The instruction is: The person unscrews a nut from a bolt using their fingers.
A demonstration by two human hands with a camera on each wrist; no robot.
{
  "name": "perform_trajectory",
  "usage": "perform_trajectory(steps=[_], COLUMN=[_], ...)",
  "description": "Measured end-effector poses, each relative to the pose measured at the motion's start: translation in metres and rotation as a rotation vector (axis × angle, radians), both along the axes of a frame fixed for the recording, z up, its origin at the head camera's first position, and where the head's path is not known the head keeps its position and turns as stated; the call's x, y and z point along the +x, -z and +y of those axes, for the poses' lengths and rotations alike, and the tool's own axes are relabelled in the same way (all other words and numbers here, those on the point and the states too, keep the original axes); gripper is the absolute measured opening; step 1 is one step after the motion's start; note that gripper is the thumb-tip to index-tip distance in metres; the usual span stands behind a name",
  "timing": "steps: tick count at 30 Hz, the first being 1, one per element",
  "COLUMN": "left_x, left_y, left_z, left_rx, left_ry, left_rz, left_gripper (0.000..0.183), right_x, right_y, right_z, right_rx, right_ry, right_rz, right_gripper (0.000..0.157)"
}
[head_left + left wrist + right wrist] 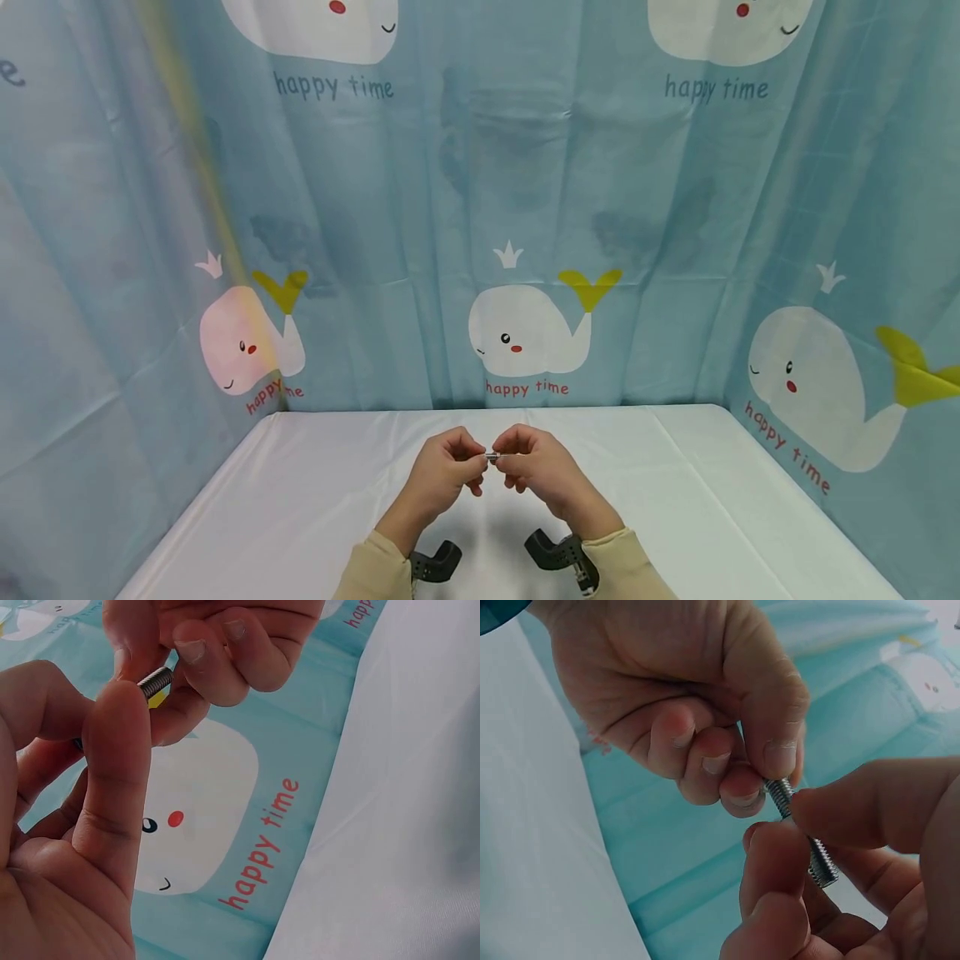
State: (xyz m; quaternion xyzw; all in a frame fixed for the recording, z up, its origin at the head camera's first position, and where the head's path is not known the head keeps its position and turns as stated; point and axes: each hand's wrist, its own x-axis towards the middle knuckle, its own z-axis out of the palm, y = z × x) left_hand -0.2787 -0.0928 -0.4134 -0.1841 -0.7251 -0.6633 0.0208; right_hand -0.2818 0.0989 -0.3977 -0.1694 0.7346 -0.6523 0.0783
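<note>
A small silver bolt (492, 457) with a threaded shank lies between the two hands, held above the white table. My left hand (448, 468) pinches one part of it with thumb and forefinger. From the other side, my right hand (542, 468) pinches it too, its remaining fingers curled. Ridged thread of the bolt (781, 798) shows between the fingertips in the right wrist view, and a threaded end sticks out below the right fingers. In the left wrist view a short stretch of the bolt (156, 682) appears past the left thumb. The fingers hide the rest, including any head or nut.
Beneath the hands spreads a table (315, 500) under a white cloth. A blue curtain (420, 208) printed with whales hangs behind and at both sides. Each wrist carries a black camera mount, one (437, 562) at the left and another (553, 550) at the right.
</note>
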Motion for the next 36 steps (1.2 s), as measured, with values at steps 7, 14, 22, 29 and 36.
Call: perform_trajectory(steps=[7, 14, 22, 29, 36], left_x=[-0.0005, 0.0003, 0.0007, -0.0011, -0.0014], left_y=[-0.0008, -0.0010, -0.0018, -0.0022, -0.0012], left_z=[0.0002, -0.0002, -0.0011, 0.0006, 0.0008], left_rx=[0.005, 0.005, 0.000, 0.003, 0.000], left_ry=[0.001, -0.002, 0.001, 0.004, 0.004], left_rz=[0.011, 0.012, 0.019, 0.028, 0.013], left_gripper=[0.003, 0.010, 0.006, 0.010, 0.010], right_x=[0.0002, 0.0008, 0.0051, 0.0020, -0.0006], right_y=[-0.0032, -0.0007, -0.0066, -0.0033, 0.0000], right_z=[0.0015, -0.0014, -0.0021, -0.0024, -0.0015], right_rx=[-0.061, 0.001, -0.018, -0.009, 0.007], right_ry=[0.023, 0.012, 0.009, 0.026, 0.026], right_rz=[-0.037, -0.053, -0.027, -0.051, -0.029], right_gripper=[0.027, 0.030, 0.025, 0.032, 0.025])
